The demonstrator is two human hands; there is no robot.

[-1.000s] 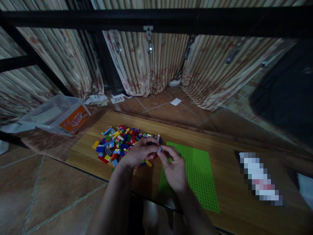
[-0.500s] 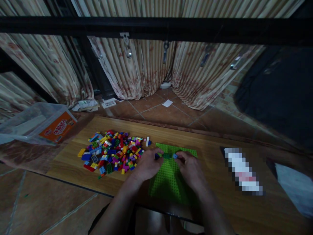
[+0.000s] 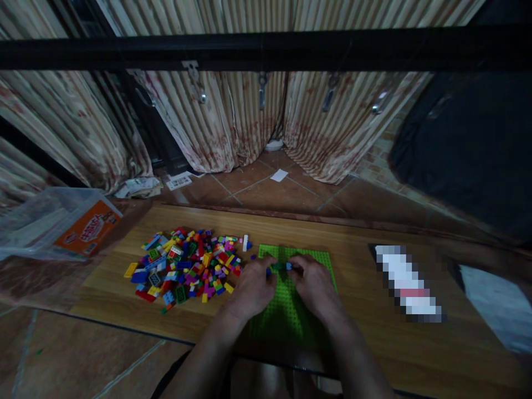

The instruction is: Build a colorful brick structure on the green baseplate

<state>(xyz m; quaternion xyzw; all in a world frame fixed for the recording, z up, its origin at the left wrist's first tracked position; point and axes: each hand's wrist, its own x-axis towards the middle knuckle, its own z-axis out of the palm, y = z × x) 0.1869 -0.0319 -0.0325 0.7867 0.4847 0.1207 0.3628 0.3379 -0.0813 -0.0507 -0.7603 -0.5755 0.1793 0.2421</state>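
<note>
Above the far half of a green studded baseplate, my two hands meet around a small row of toy building bricks. My left hand is closed at the row's left end, where a bit of dark blue shows by the fingertips. A dark green brick spans the gap between the hands. At the right end my right hand pinches a light blue brick. Fingers cover part of the row, so how the bricks join is hard to make out.
Left of the baseplate a heap of loose coloured bricks lies on the wooden table. Beyond the table's left end stands a clear plastic bin with an orange label. A blurred-out flat object rests to the right.
The view has shifted a little. My hands have drawn slightly closer together over the baseplate, and less of the brick row shows between them.
</note>
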